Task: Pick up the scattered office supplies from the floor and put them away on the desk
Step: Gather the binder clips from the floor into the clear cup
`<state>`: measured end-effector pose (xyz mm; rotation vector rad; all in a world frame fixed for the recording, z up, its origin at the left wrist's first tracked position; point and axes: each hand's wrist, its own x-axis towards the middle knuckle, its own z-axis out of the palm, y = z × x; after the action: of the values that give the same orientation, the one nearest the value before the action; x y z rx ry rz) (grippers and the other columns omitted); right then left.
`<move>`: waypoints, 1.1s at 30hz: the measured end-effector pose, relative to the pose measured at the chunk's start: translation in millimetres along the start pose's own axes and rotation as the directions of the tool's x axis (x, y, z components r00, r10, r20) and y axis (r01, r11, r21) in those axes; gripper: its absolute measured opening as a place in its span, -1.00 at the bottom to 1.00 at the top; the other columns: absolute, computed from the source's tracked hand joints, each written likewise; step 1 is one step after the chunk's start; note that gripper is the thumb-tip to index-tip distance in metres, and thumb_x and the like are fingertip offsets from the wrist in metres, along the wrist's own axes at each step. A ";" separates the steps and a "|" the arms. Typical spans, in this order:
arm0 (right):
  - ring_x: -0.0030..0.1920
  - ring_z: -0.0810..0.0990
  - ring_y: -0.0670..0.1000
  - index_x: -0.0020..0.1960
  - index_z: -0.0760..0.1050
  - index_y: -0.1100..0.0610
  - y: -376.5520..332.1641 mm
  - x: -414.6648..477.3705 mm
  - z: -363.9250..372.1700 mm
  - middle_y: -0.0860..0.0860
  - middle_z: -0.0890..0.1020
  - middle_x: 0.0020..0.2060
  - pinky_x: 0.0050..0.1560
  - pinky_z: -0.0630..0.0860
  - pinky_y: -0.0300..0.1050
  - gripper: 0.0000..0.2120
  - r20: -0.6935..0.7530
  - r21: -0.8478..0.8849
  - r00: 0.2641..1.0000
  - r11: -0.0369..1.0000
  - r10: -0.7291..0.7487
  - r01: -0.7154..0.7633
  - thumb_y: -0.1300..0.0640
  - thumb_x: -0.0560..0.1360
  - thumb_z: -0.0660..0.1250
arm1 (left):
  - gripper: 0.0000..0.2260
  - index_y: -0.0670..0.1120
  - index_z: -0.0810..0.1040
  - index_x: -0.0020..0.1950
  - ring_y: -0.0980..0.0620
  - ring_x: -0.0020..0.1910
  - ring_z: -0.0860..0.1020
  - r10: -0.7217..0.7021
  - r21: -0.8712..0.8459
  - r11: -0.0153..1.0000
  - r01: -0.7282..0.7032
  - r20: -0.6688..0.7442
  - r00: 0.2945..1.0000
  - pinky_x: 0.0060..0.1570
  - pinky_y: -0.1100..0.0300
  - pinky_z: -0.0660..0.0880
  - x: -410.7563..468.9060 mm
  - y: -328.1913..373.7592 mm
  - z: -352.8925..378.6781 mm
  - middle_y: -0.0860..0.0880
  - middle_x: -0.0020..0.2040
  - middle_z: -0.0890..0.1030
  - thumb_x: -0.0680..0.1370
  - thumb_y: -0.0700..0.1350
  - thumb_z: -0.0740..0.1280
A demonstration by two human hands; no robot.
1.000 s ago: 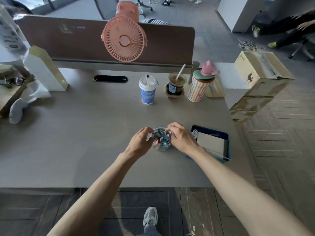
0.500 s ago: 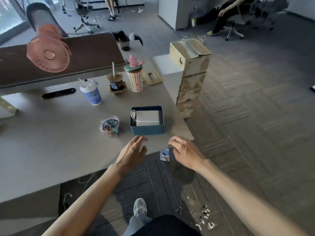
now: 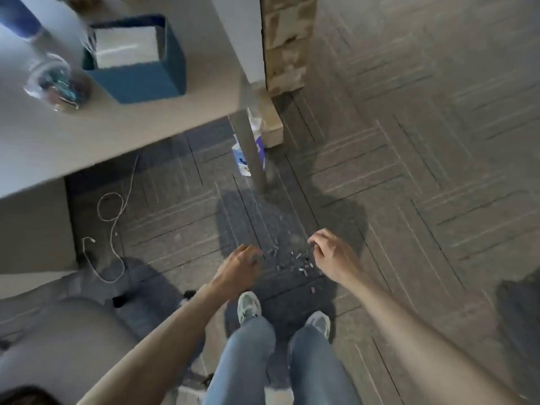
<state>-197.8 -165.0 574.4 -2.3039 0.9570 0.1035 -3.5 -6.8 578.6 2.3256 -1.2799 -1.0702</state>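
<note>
Several small scattered clips [image 3: 295, 260] lie on the dark carpet just ahead of my shoes. My left hand [image 3: 241, 264] hovers over their left edge, fingers loosely curled, nothing in it. My right hand [image 3: 330, 252] hangs over their right edge, fingers bent down toward the floor, also holding nothing that I can see. On the grey desk [image 3: 122, 133] at the upper left stands a clear round tub [image 3: 54, 83] of coloured clips, and beside it a blue box [image 3: 146, 80] with a white item inside. The picture is blurred.
The desk leg [image 3: 249, 147] stands ahead of the clips, with a blue and white packet [image 3: 241, 162] on the floor behind it. A white cable [image 3: 112, 226] trails under the desk. Cardboard boxes [image 3: 285, 45] stack at the desk's right end. A grey chair [image 3: 58, 346] sits at my lower left.
My view has swung from the desk top down to the floor. Both hands left the clip tub, came off the desk edge and dropped to just above the clips on the carpet.
</note>
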 end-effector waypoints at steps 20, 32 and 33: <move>0.46 0.29 0.11 0.49 0.24 0.08 373.0 148.4 434.3 0.09 0.30 0.46 0.40 0.34 0.12 -0.50 -0.023 -0.212 0.998 0.975 0.059 -0.062 -0.12 0.63 -0.02 | -0.67 -0.20 0.37 0.34 -0.15 0.23 0.45 0.259 0.107 0.962 -0.251 -0.070 0.963 0.22 0.01 0.40 336.4 -265.5 381.6 -0.17 0.25 0.46 0.58 -0.20 0.20; 0.56 -0.01 0.01 0.55 0.13 0.03 393.6 140.2 468.1 0.01 0.03 0.57 0.44 0.00 -0.05 -0.41 0.083 -0.316 0.991 0.940 -0.109 0.130 -0.25 0.62 -0.08 | -0.40 -0.16 0.08 0.53 -0.05 0.52 -0.01 0.470 0.453 0.776 -0.439 0.049 0.881 0.45 -0.15 0.09 402.7 -303.3 414.1 -0.10 0.54 0.06 0.60 0.19 -0.11; 0.56 -0.03 -0.01 0.56 0.07 0.01 394.4 136.2 467.5 -0.01 -0.02 0.57 0.47 0.02 -0.03 -0.37 0.127 -0.320 0.986 0.937 -0.105 0.141 -0.29 0.60 -0.10 | -0.40 -0.17 0.11 0.52 -0.05 0.52 0.02 0.520 0.447 0.739 -0.504 0.098 0.849 0.45 -0.15 0.11 392.1 -306.8 420.7 -0.11 0.53 0.09 0.61 0.19 -0.10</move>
<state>-283.3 -186.6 -46.0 -2.6256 0.7844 0.3554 11.6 -108.4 -65.0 2.0329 -2.1877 -0.5766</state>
